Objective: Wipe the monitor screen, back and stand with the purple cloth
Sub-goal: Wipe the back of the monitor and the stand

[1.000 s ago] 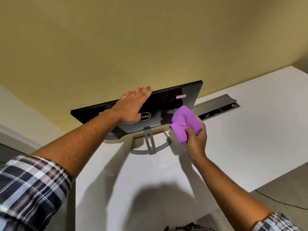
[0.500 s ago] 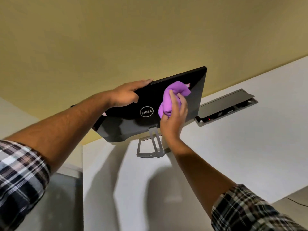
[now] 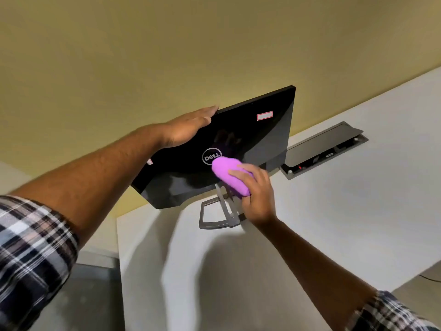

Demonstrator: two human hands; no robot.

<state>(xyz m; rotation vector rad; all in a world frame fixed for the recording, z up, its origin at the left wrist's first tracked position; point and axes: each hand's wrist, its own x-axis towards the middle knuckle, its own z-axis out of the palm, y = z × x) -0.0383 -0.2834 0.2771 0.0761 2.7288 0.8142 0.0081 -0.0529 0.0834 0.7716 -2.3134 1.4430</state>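
Note:
A black monitor [image 3: 250,137] stands with its glossy back and round logo towards me on a white desk [image 3: 334,223]. Its grey stand [image 3: 214,218] rests on the desk below. My left hand [image 3: 188,127] lies flat with straight fingers on the monitor's top edge. My right hand [image 3: 256,194] grips a bunched purple cloth [image 3: 229,174] and presses it against the lower back, just right of the logo and above the stand's neck. The screen side is hidden.
An open grey cable hatch [image 3: 324,149] is set into the desk to the right of the monitor. A yellow wall [image 3: 191,56] rises behind. The desk's left edge [image 3: 119,259] drops to a grey floor. A thin cable [image 3: 429,278] lies at the far right.
My right hand has carried the cloth down from the upper back of the monitor to its lower part by the logo. My left hand has flattened on the top edge.

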